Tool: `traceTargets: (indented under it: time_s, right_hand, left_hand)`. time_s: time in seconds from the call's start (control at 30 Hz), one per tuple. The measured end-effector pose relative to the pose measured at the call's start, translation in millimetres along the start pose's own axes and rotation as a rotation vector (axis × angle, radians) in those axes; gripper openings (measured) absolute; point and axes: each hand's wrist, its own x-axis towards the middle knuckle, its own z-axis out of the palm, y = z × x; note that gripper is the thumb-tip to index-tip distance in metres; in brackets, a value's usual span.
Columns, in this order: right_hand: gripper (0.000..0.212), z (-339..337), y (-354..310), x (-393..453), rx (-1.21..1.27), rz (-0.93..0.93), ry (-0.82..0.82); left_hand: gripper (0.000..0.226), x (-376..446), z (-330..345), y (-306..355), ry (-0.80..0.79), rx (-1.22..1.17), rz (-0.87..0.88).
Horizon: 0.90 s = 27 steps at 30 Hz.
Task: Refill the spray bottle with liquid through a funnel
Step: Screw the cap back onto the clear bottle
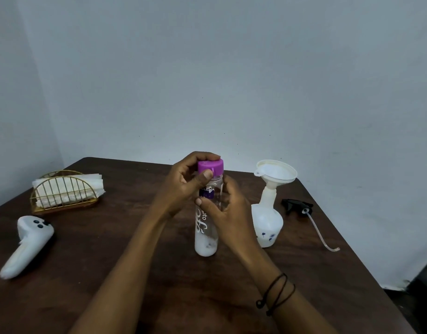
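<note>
A tall clear bottle (206, 237) with white lettering stands upright at the table's middle, a little white liquid in its bottom. My left hand (183, 186) curls over its purple cap (211, 166), thumb against the cap's front tab. My right hand (225, 208) grips the bottle's upper body from the right. To the right stands the white spray bottle (267, 225) with a white funnel (276, 174) seated in its open neck. Its black spray head (295, 205) with a long clear dip tube lies on the table further right.
A gold wire holder (62, 192) with white napkins sits at the back left. A white handheld controller (26, 244) lies near the left edge. The brown table (159, 285) butts against a pale wall; its right edge (366, 261) drops off beyond the dip tube.
</note>
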Motion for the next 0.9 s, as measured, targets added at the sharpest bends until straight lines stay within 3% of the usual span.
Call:
traceTargets:
  time_s: [0.2, 0.37, 0.5, 0.63, 0.7, 0.8, 0.9]
  right_hand:
    - [0.046, -3.8, -0.3, -4.4, -0.049, -0.037, 0.028]
    - [0.050, -1.6, 5.3, -7.6, -0.026, -0.026, 0.025]
    - [0.046, -0.8, 6.3, -6.1, -0.019, -0.038, 0.034]
    - [0.042, -0.1, 8.5, -5.1, -0.041, -0.051, 0.073]
    - [0.044, -0.2, 9.6, -5.2, -0.041, -0.054, 0.075]
    - [0.045, 1.3, 10.2, -5.2, -0.033, -0.059, 0.048]
    - [0.045, 2.2, 12.2, -5.3, -0.022, -0.069, 0.058]
  left_hand:
    - [0.028, 0.8, 22.4, -1.7, 0.173, 0.095, 0.112]
    - [0.041, 0.1, 23.1, -5.4, 0.089, -0.279, -0.029]
    - [0.047, -1.8, 31.8, -9.3, 0.270, -0.109, 0.021]
    - [0.024, -1.6, 33.9, -15.3, 0.384, -0.186, -0.063]
    - [0.032, -1.4, 33.4, -17.2, 0.438, -0.153, -0.051]
    - [0.066, -2.9, 34.7, -15.8, 0.418, -0.013, 0.055]
    - [0.049, -4.2, 37.3, -14.8, 0.432, 0.023, 0.076]
